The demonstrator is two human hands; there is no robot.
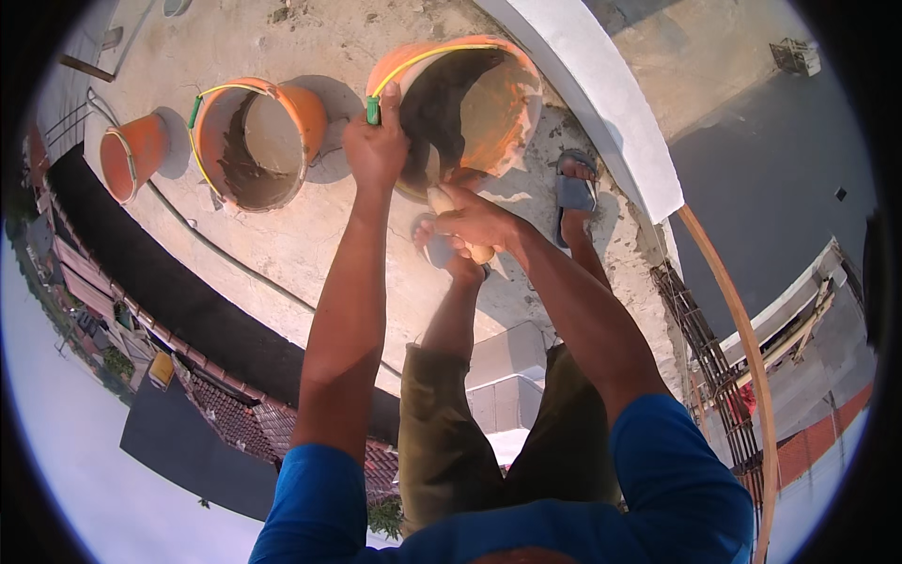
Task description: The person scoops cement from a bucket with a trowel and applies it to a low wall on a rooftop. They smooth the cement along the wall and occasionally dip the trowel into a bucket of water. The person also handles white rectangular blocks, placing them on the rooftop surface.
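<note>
A large orange bucket [390,64] leans toward me at the upper middle, wet grey mix or murky water and a dark shadow inside it. My left hand [376,148] is closed round the green grip [374,111] of its yellow bail handle, at the left of the rim. Over the near rim, my right hand [477,224] is wrapped round a tool with a pale wooden handle [481,253]. Its working end points toward the bucket's inside and cannot be made out clearly.
An orange bucket with grey residue [303,117] and a smaller orange bucket [147,139] stand to the left. A hose [235,258] crosses the concrete floor. A white low wall [601,103] curves along the right, near bundled steel rods [700,338]. Rooftops show beyond the left edge.
</note>
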